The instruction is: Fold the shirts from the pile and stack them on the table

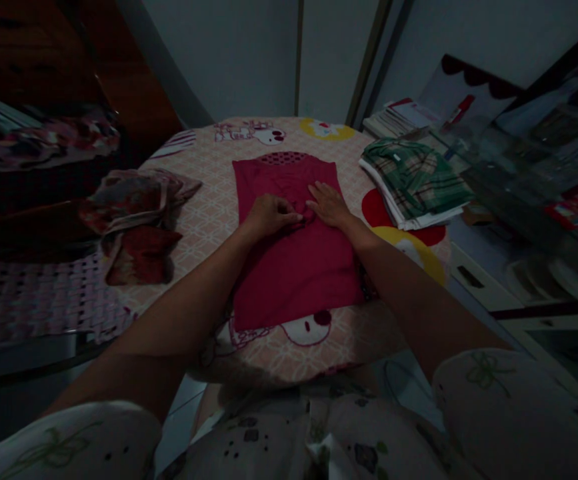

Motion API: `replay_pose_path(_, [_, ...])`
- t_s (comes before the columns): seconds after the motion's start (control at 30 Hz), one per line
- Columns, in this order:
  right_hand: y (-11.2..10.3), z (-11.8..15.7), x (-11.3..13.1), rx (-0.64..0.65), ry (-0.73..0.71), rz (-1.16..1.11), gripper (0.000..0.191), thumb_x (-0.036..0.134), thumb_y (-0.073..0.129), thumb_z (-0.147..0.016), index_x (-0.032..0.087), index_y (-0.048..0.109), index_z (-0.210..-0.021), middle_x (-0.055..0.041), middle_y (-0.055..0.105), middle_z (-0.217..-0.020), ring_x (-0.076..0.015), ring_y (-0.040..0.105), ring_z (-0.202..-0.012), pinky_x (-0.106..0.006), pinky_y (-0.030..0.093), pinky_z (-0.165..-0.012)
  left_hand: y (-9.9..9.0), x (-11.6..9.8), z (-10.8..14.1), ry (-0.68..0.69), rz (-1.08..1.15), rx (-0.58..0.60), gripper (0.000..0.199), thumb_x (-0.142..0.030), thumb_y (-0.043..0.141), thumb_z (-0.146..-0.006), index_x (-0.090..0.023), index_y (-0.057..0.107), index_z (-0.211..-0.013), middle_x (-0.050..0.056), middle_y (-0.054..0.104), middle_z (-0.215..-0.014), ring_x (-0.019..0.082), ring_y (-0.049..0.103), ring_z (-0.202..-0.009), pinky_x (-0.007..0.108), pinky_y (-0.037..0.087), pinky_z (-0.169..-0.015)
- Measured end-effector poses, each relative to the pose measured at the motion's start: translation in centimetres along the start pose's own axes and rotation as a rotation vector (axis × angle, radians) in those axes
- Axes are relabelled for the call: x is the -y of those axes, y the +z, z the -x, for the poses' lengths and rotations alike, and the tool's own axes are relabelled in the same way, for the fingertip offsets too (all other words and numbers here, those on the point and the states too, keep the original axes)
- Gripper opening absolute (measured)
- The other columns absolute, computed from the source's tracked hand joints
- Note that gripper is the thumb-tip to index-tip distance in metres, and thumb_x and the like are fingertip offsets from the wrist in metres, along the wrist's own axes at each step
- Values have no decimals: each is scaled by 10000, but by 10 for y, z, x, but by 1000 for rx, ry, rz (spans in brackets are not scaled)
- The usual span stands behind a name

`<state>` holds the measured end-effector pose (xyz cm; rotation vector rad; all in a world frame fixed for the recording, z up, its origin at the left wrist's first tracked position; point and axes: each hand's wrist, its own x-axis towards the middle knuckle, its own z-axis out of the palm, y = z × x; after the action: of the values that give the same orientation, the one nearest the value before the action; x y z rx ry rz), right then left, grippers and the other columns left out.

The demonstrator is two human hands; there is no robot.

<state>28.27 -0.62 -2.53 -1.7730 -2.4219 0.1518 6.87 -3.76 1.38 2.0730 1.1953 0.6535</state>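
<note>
A deep pink shirt [299, 267] is spread on the round table, its sides straight and its neckline, with a dotted inner panel, at the far end. My left hand [271, 215] is on the middle of the shirt, fingers curled and drawn to the thumb at a small bunch of cloth. Just to its right, my right hand [329, 204] lies flat on the shirt with the fingers stretched out. The fabric is wrinkled between the two hands, and part of the left hand's grip is hidden.
A patterned cloth [209, 200] covers the table. Crumpled reddish-brown clothes [139, 213] lie at its left edge. On the right sits a folded stack with a green plaid shirt [411, 173] on top. A glass shelf [519, 167] with various items stands beyond, and a woven seat [39, 293] is at left.
</note>
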Motion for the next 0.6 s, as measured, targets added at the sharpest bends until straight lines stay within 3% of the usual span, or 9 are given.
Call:
replay_pose_path(0.13, [2, -1, -2, -23, -22, -11, 659, 521, 260, -991, 115, 302, -1509, -156, 257, -1587, -296, 205, -1469, -511, 172, -1182, 6, -1, 3, -11, 73, -42, 205, -344, 699, -740, -142, 702, -708, 36, 687, -657, 124, 568, -583, 228, 366, -550])
replay_pose_path(0.3, [5, -3, -4, -28, -22, -23, 673, 538, 271, -985, 114, 313, -1505, -157, 268, -1583, -294, 206, -1468, -507, 162, -1184, 9, -10, 4, -27, -43, -79, 232, -383, 709, -736, -163, 697, -664, 39, 666, -633, 157, 591, -608, 258, 389, -582])
replay_pose_path(0.43, [6, -2, -5, -34, -19, -30, 667, 536, 284, -983, 122, 321, -1504, -153, 265, -1585, -296, 205, -1468, -507, 160, -1185, 16, -12, 4, -21, -108, -86, 157, -309, 706, -725, -170, 691, -653, 35, 674, -647, 156, 597, -620, 258, 402, -598])
replay_pose_path(0.6, [5, 1, -3, -56, -17, -39, 659, 527, 307, -981, 121, 333, -1499, -154, 271, -1582, -298, 203, -1469, -507, 166, -1183, 21, -6, 3, -36, 14, -133, 109, -248, 660, -744, -159, 673, -682, 35, 678, -655, 132, 583, -606, 233, 408, -584])
